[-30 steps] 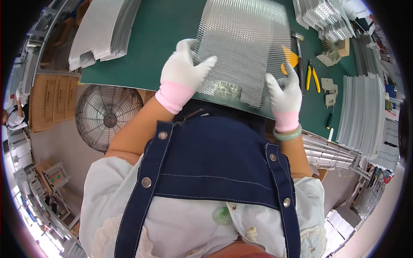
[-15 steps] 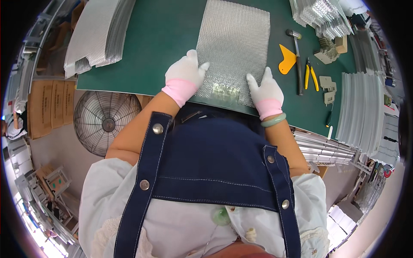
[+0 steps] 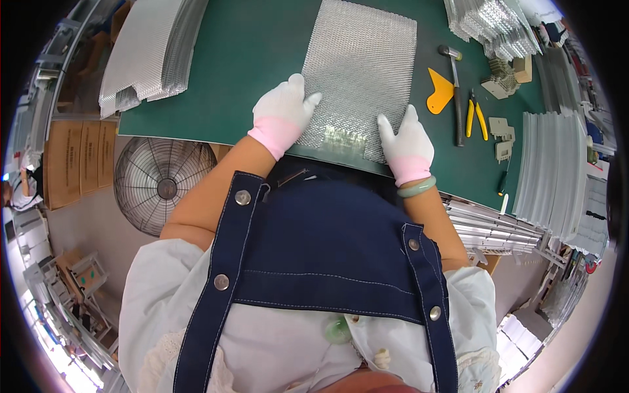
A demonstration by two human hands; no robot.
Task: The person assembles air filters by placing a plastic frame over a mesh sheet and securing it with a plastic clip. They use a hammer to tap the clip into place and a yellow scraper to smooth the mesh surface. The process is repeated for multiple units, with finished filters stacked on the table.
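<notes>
A silvery mesh sheet [image 3: 360, 65] lies flat on the green worktop [image 3: 242, 65], its near end close to the front edge, with the gloved left hand [image 3: 282, 111] at its left side and the gloved right hand [image 3: 407, 149] at its lower right. On both hands the fingers stand well apart from the thumb, closed around nothing that shows; the thumbs reach over the mesh, though how firmly they press cannot be told. To handle it well, the hands should bear evenly on both sides, with palms flat and light, since such open mesh probably dents or bends if pinched at one corner. Keeping the sheet square to the front edge would help, and the gloves seem wise against cut wire ends. To the right, a yellow scraper [image 3: 440, 95], a hammer [image 3: 457, 98] and yellow-handled pliers [image 3: 476, 119] lie within reach, clear of the sheet. More mesh is piled in a left stack [image 3: 141, 49] and a far-right stack [image 3: 491, 26], and long pale strips [image 3: 550, 177] line the right end. Beyond the worktop's front edge, a caged fan [image 3: 166, 187] stands left, near brown cartons [image 3: 82, 160].
</notes>
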